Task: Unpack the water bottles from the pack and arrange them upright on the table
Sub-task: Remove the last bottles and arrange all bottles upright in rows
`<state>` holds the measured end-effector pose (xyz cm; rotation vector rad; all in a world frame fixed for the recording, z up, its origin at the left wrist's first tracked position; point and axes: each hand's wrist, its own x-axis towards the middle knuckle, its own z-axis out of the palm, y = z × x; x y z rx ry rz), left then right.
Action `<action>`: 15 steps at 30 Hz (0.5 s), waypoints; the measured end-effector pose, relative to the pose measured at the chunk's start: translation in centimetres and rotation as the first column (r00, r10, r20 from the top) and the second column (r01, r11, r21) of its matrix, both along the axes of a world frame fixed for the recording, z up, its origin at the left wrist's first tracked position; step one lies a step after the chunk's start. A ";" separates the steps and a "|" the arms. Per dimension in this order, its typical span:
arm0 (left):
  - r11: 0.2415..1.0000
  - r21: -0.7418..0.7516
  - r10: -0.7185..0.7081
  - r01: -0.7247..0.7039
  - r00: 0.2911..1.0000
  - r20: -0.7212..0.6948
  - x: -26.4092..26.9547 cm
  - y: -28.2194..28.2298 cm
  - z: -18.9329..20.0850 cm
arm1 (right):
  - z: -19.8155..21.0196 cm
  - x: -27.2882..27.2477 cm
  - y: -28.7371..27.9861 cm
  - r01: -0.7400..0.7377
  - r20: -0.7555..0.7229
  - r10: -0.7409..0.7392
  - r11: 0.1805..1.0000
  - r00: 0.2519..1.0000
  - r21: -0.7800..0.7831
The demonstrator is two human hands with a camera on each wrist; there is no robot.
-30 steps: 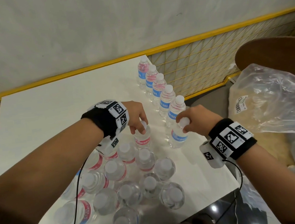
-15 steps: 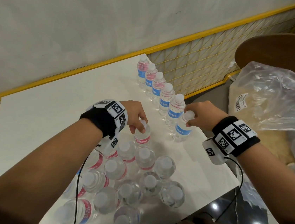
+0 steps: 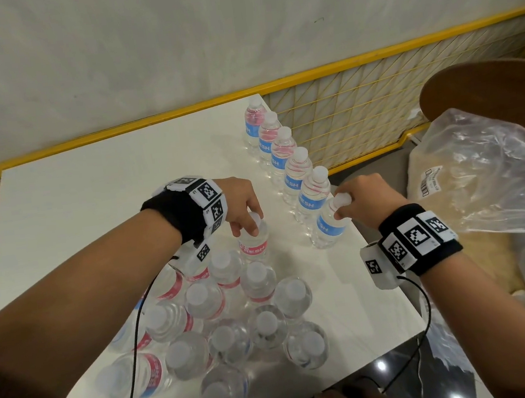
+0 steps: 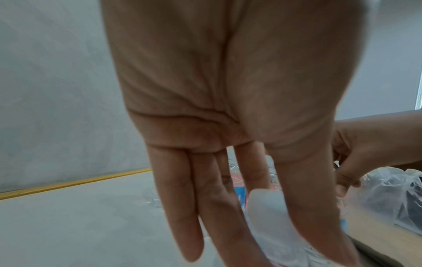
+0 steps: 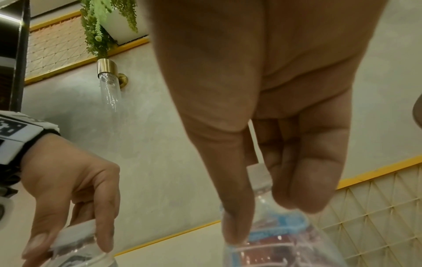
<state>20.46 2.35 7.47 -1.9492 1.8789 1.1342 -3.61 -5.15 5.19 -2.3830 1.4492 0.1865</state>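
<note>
I've got my right hand point(image 3: 364, 202) pinching the neck of a blue-label bottle point(image 3: 329, 224), thumb and fingers closed just under its white cap; the bottle leans a little with its base at the table point(image 3: 91, 198), at the near end of the row of bottles point(image 3: 282, 154) that runs away from this grip along the table's right edge. In the right wrist view my thumb point(image 5: 230, 180) runs down the neck and the curled fingers sit on the other side of the cap. My left hand point(image 3: 239, 206) is on a red-label bottle point(image 3: 253, 242), fingertips gathered round its cap from above; the left wrist view shows the cap point(image 4: 267, 204) between my fingers point(image 4: 182, 207) and thumb. That bottle stands upright, just to the left of the right-hand grip. Below and toward me from the left grip sits the cluster of bottles point(image 3: 222, 321), packed together. Off to the right of my right wrist, a crumpled clear plastic bag point(image 3: 488, 179) lies on a brown chair point(image 3: 483, 85)
</note>
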 end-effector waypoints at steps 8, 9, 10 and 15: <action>1.000 0.007 0.006 -0.006 1.000 0.008 -0.2 -0.1 0.1 | -0.3 0.1 -0.1 0.056 0.067 -0.057 0.998 0.996 0.014; 1.000 0.008 0.007 -0.007 1.000 0.008 -0.2 -0.1 0.1 | -0.2 0.2 0.1 0.054 0.052 -0.054 0.999 0.997 0.009; 1.000 0.009 0.009 -0.010 1.000 0.008 -0.2 -0.1 0.1 | -0.2 0.2 0.4 0.047 0.019 -0.047 0.999 0.999 -0.015; 1.000 0.007 0.019 -0.019 1.000 0.003 0.0 0.0 0.0 | 1.6 0.9 3.3 0.042 0.072 -0.025 0.966 0.997 -0.257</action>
